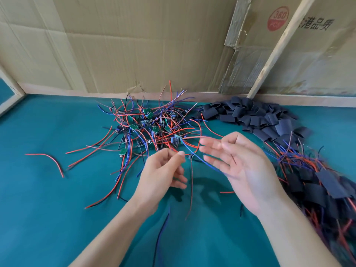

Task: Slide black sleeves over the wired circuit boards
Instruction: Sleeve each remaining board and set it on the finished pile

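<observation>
Hands come first: the left hand (163, 170) pinches wires of a small circuit board (176, 140) lifted just above the teal mat (48, 209), while the right hand (237, 166) is spread, fingers straight, with a blue wire (194, 156) crossing them. Beyond lie tangled wired boards (148, 124) and, right, black sleeves (248, 114). Behind, cardboard (300, 41) bears a red "360 PCS" stamp (278, 18) and Chinese characters.

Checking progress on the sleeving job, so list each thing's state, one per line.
left hand: pinching wires
right hand: open, fingers straight
held board: unsleeved, hanging from wires
bare boards pile: tangled, unsleeved
empty sleeves: heaped
finished pile: sleeved
</observation>
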Tool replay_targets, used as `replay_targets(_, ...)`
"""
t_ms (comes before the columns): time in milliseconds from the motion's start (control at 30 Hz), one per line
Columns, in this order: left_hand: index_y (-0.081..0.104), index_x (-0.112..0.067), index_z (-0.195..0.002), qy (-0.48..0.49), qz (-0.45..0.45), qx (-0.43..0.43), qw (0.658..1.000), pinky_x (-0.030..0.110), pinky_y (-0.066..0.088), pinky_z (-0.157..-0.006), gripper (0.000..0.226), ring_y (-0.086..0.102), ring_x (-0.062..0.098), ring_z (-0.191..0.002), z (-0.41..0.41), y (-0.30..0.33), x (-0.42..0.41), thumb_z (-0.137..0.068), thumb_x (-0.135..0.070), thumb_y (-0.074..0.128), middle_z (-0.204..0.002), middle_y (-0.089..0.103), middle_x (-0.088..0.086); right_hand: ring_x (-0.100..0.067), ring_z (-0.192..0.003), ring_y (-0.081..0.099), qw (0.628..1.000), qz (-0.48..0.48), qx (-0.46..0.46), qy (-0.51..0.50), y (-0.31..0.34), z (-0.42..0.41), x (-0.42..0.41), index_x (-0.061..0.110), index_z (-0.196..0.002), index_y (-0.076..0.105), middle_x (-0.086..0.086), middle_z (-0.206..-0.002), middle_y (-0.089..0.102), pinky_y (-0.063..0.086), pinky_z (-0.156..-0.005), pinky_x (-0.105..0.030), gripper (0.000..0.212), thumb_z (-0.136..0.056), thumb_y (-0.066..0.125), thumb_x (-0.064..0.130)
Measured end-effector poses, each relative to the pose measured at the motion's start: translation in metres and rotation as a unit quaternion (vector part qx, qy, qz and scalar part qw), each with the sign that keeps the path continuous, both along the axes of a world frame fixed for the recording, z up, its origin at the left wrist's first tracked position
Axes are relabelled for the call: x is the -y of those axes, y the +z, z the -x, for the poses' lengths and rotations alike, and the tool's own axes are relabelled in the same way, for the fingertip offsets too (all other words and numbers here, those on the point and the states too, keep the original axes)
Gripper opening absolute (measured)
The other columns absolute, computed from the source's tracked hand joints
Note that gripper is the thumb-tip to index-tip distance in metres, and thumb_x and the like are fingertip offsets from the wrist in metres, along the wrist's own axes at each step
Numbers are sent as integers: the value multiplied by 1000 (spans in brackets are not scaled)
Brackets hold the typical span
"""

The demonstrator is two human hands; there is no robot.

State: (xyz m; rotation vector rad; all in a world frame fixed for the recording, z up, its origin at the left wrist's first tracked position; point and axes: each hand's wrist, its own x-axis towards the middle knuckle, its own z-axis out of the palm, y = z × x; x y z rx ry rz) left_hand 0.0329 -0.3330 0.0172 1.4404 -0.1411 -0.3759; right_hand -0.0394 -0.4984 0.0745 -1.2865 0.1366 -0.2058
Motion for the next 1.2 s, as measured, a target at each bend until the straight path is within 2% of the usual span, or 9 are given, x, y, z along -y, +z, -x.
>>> replay_targets(100,77,-17,-84,-87,83,-96,988,28,56,-51,41,69,26,-60,2,6,1,-105,-36,47,-75,69,16,-30,-122,67,999,-4,15,42,-3,11,-5,20,-74,59,-23,-114,74,44,-110,-49,17,-88,55,10)
replay_targets(167,74,-7,-106,-109,169,-153,968,30,58,-56,46,73,28,-69,1,6,2,-106,-29,34,-87,73,21,-27,-121,68,997,60,16,44,-10,20,-9,20,-70,62,-20,-107,76,44,-108,-46,18,-85,57,10)
replay_targets(300,65,2,-121,-138,192,-164,958,29,57,-58,46,72,25,-74,-3,5,-2,-98,-20,31,-98,74,22,-18,-96,73,978,207,-23,5,-16,39,-12,16,-73,68,-9,-93,78,53,-84,-26,9,-78,67,24)
replay_targets(433,67,1,-120,-162,189,-170,953,28,56,-57,45,71,25,-72,-4,5,-3,-97,-24,38,-94,73,22,-33,-79,68,940,335,-65,-12,-12,46,-9,16,-73,71,-8,-76,74,51,-75,-44,24,-70,68,40)
replay_targets(633,72,-5,-106,-162,180,-153,958,20,43,-46,28,50,14,-49,1,6,0,-94,-21,51,-69,60,7,-9,-71,68,829,508,-112,204,20,26,5,28,-82,77,7,-75,75,56,-72,-32,19,-77,66,44)
replay_targets(733,72,-5,-102,-201,209,-143,946,18,33,-39,24,35,8,-40,2,10,-1,-92,-15,53,-62,48,4,-7,-73,70,816,573,-78,20,35,-12,46,32,-76,76,11,-73,75,56,-73,-33,13,-75,67,41)
replay_targets(833,75,-8,-99,-241,214,-132,937,16,27,-36,25,29,4,-37,2,12,-3,-94,-17,53,-59,44,1,-27,-87,69,731,645,-170,-140,34,-58,97,28,-74,76,2,-80,77,55,-78,-34,10,-80,69,23)
replay_targets(967,74,-7,-99,-242,170,-99,950,17,24,-38,25,24,5,-39,8,13,-1,-94,-24,56,-57,38,0,-42,-112,62,621,702,-327,-122,-1,-90,132,20,-114,71,-18,-127,62,53,-90,-42,26,-88,70,23)
replay_targets(1200,71,-7,-101,-189,136,-41,972,17,24,-43,27,22,8,-44,10,9,3,-97,-31,60,-56,28,-4,-44,-107,65,538,771,-272,-204,-22,-109,142,16,-113,66,-20,-115,68,49,-78,-41,22,-91,67,15)
